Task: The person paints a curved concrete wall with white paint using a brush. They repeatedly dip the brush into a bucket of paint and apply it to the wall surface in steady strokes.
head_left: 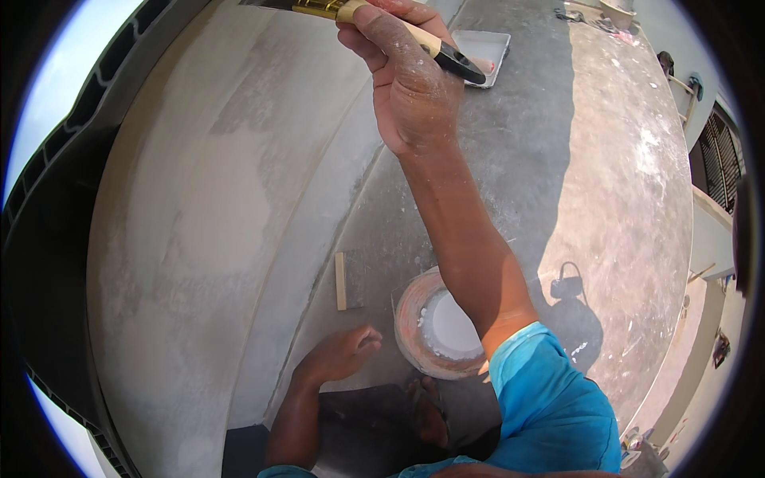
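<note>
My right hand (pixel 418 99) is stretched far forward and closed round the pale wooden handle of a flat paintbrush (pixel 410 32). The brush lies across the top of the picture, with its gold metal band and bristles toward the grey plastered wall (pixel 215 199) at left. Part of the bristles is cut off by the edge of the view. Low in the middle, my left hand (pixel 343 354) hangs near the wall's foot, fingers curled, with nothing seen in them. Beside it stands a round, paint-stained bucket (pixel 408 319) holding white paint, partly covered by my right forearm.
A small wooden-edged block (pixel 341 279) lies by the wall's foot. Farther ahead, a white paint tray (pixel 500 48) with a roller sits on the grey floor (pixel 518 143). A dark curved panel edge (pixel 48 263) runs along the far left. Clutter lies at the upper right.
</note>
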Tool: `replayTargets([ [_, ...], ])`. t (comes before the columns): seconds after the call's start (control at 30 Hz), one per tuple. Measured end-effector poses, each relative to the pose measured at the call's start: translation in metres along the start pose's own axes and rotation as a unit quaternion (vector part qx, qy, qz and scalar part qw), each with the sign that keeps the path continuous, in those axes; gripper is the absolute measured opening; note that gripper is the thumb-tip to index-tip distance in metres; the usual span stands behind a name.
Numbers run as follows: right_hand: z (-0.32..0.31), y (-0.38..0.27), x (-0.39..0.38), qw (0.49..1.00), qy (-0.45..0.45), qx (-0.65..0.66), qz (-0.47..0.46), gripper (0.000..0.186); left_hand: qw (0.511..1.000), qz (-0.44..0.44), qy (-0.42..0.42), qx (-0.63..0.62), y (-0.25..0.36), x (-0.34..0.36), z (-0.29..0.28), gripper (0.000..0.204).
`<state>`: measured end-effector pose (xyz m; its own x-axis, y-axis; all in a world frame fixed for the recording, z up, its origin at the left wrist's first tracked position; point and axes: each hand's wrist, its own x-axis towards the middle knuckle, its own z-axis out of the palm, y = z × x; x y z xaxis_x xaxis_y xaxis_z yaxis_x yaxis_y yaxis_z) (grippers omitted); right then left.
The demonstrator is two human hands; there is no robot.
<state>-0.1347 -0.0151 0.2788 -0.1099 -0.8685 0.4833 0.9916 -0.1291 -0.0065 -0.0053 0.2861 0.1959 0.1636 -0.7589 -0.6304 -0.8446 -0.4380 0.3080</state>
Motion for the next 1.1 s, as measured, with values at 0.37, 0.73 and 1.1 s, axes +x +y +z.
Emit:
replayTargets([
  [0.37,0.021,-0.002,0.001,0.997,-0.049,-0.061,-0.002,0.044,1.0,-0.022,0.008,0.001,0.011,-0.014,0.002,0.04],
  [0.73,0.025,0.003,0.024,0.999,0.002,-0.033,-0.022,0.061,0.999,-0.041,0.002,0.001,0.005,-0.013,0.003,0.043],
  [1.1,0.009,0.011,0.044,0.994,-0.009,-0.076,-0.082,0.059,0.999,-0.051,0.01,-0.009,0.01,-0.012,0.0,0.042],
])
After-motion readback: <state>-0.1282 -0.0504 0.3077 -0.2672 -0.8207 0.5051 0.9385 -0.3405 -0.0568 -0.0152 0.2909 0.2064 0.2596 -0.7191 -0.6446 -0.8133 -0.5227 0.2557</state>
